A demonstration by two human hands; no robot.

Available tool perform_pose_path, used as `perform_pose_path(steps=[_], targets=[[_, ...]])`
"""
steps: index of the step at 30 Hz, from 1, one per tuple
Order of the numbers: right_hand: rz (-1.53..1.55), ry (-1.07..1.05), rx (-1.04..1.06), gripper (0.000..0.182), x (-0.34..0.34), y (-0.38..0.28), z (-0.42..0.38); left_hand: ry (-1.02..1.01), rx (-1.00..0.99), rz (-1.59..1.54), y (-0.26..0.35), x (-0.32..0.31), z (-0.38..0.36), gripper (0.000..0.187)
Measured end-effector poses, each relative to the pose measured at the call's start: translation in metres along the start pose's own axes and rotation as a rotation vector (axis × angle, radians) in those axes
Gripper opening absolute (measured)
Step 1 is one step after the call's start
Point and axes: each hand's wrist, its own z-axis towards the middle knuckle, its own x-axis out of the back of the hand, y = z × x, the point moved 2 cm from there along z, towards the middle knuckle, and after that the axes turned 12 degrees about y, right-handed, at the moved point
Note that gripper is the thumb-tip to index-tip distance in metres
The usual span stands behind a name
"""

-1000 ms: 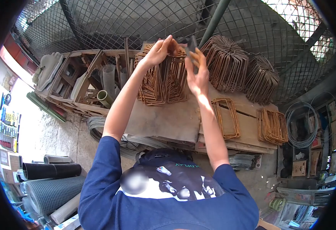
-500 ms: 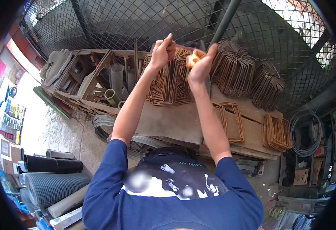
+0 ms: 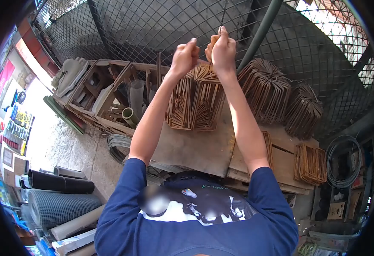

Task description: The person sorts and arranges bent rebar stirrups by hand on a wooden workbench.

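Observation:
My left hand (image 3: 185,58) is raised in a closed fist with the thumb on top; whatever it may hold is hidden. Close beside it, my right hand (image 3: 222,52) is closed around a thin dark strand (image 3: 224,16), like wire or cord, which rises from the fist to the top edge of the view. Both hands are in front of the wire mesh (image 3: 153,25). Below them, bundles of rusty rectangular bar ties (image 3: 193,102) stand on the wooden table (image 3: 191,147).
More rusty bent bars hang in bundles (image 3: 266,89) at right, near a green post (image 3: 261,36). Flat stacks of rectangular ties (image 3: 310,164) lie on the table. A wooden rack (image 3: 95,89) stands at left. Mesh rolls (image 3: 63,207) and wire coils (image 3: 344,160) flank me.
My right hand has moved up and turned so its back shows, with the dark strand now visible above it. My left hand remains closed at nearly the same height. The view has shifted slightly.

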Motion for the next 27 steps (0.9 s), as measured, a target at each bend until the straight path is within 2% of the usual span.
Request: perform_pose_path(steps=[1,4,5,7,8,11,13,14,16,17,19,20,21,22,23,24,25,26,27], targets=[[0.001,0.000,-0.009,0.061,0.001,0.004,0.002,-0.103,0.010,0.005,0.001,-0.001,-0.002,0.047],[0.356,-0.246,-0.119,0.065,0.004,0.013,0.006,-0.098,0.028,0.028,0.000,-0.006,-0.009,0.044],[0.356,-0.240,-0.133,0.065,0.003,0.018,0.004,-0.142,-0.031,0.059,-0.002,-0.004,-0.007,0.041],[-0.288,-0.047,0.380,0.054,-0.008,-0.003,-0.007,-0.181,-0.086,0.089,-0.002,-0.002,-0.008,0.039],[-0.313,-0.103,0.278,0.039,-0.008,-0.014,-0.012,-0.193,-0.082,0.113,-0.001,-0.002,-0.008,0.037],[-0.357,-0.156,0.249,0.031,-0.004,-0.001,-0.002,-0.190,-0.055,0.151,-0.004,0.000,-0.006,0.033],[-0.328,-0.165,0.305,0.031,-0.010,-0.005,-0.010,-0.189,-0.091,0.286,-0.004,0.002,-0.006,0.039],[-0.421,-0.146,0.304,0.026,-0.008,-0.010,-0.013,-0.231,-0.109,0.275,-0.005,0.002,-0.005,0.030],[-0.563,-0.141,0.366,0.024,-0.009,-0.018,-0.016,-0.225,-0.173,0.393,-0.005,0.002,-0.003,0.029],[-0.566,-0.147,0.363,0.024,-0.005,-0.014,-0.010,-0.219,-0.237,0.513,-0.004,0.003,-0.003,0.029],[-0.590,-0.122,0.377,0.046,0.001,-0.005,0.006,-0.206,-0.262,0.613,0.003,0.005,-0.008,0.030],[-0.587,-0.120,0.435,0.054,0.000,-0.003,0.006,-0.158,-0.411,0.644,0.010,0.006,-0.015,0.031],[-0.591,-0.134,0.438,0.054,0.000,-0.002,0.008,-0.106,-0.561,0.671,0.016,0.007,-0.024,0.034],[-0.552,-0.121,0.384,0.054,0.003,0.002,0.009,-0.068,-0.646,0.788,0.018,0.014,-0.038,0.060],[-0.516,-0.108,0.326,0.053,0.005,0.006,0.009,-0.053,-0.639,0.782,0.014,0.023,-0.051,0.060],[-0.329,-0.108,0.237,0.053,-0.001,0.007,0.001,0.093,-0.726,0.907,0.004,0.033,-0.065,0.075],[-0.334,-0.119,0.239,0.053,-0.001,0.013,0.005,0.239,-0.812,1.032,-0.008,0.041,-0.077,0.091],[-0.259,-0.161,0.371,0.042,-0.001,0.022,0.010,0.283,-0.648,1.090,-0.029,0.047,-0.090,0.110],[-0.183,-0.204,0.498,0.032,-0.001,0.026,0.010,0.353,-0.553,1.183,-0.054,0.054,-0.099,0.117]])
